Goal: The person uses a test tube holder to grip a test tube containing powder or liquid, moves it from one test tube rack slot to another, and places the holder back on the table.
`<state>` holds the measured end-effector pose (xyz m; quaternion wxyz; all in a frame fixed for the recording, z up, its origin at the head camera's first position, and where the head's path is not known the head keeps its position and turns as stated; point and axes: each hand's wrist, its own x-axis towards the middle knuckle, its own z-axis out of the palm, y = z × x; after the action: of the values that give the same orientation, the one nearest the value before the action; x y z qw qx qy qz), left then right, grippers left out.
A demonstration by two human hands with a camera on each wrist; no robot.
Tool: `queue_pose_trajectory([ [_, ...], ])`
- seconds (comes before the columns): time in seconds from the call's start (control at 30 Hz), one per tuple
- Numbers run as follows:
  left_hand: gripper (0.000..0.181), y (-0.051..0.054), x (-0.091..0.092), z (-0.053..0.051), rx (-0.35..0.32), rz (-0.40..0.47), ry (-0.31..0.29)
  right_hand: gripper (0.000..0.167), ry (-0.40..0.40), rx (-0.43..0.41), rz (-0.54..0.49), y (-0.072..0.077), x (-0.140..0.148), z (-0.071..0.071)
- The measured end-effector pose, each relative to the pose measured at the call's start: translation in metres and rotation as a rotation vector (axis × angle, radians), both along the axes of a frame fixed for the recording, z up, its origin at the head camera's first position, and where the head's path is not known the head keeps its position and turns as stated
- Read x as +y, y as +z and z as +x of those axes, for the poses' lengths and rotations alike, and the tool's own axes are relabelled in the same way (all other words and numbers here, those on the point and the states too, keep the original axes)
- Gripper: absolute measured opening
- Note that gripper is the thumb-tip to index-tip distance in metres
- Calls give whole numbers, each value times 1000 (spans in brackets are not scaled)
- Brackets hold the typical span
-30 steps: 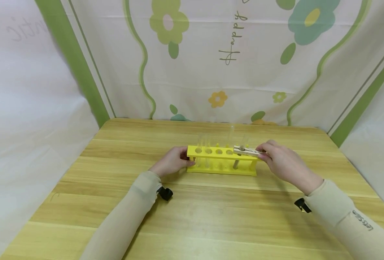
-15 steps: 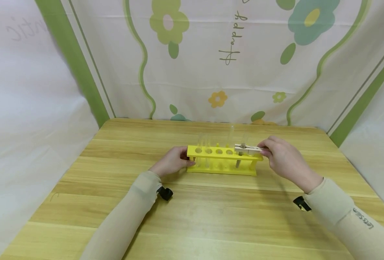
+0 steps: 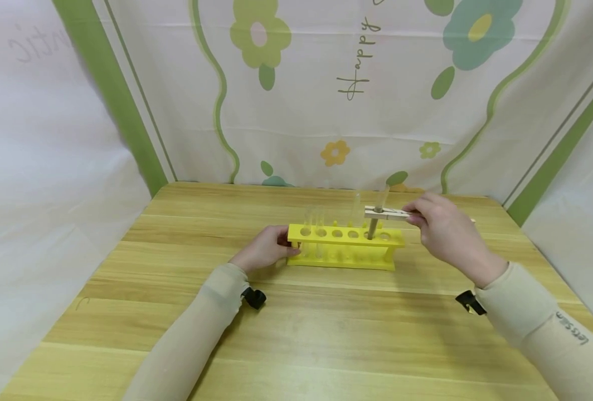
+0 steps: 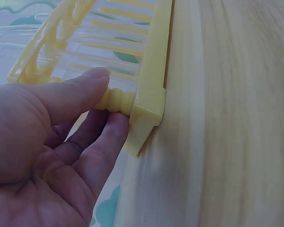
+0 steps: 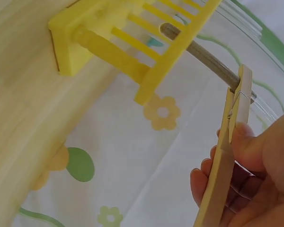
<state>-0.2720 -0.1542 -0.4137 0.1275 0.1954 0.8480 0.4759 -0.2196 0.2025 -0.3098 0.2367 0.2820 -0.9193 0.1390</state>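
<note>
My left hand (image 3: 263,249) grips the left end post (image 4: 119,100) of a yellow test tube rack (image 3: 344,241), thumb on one side and fingers on the other. My right hand (image 3: 442,234) holds a wooden test tube clamp (image 3: 394,215) by its handle. The clamp's jaws are closed around a glass test tube (image 3: 373,227) with grey-brown contents. That tube tilts slightly, raised with its lower end still within a hole near the rack's right end, as the right wrist view also shows. Clear test tubes (image 3: 320,216) stand in other holes of the rack.
The rack stands on a wood-grain table (image 3: 326,334). Behind the table hangs a white cloth (image 3: 286,111) printed with flowers, and more white cloth (image 3: 50,167) hangs at the sides.
My right hand has moved up and slightly right, raising the clamp and the filled test tube from low in the rack. The left hand has stayed on the post.
</note>
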Motion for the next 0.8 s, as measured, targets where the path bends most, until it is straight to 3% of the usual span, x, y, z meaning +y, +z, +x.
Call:
queue_pose_trajectory([
  [0.23, 25, -1, 0, 0, -3, -3, 2, 10, 11, 87, -3, 18, -2, 2],
  [0.8, 23, -2, -2, -1, 2, 13, -16, 14, 30, 169, -36, 65, -11, 15],
])
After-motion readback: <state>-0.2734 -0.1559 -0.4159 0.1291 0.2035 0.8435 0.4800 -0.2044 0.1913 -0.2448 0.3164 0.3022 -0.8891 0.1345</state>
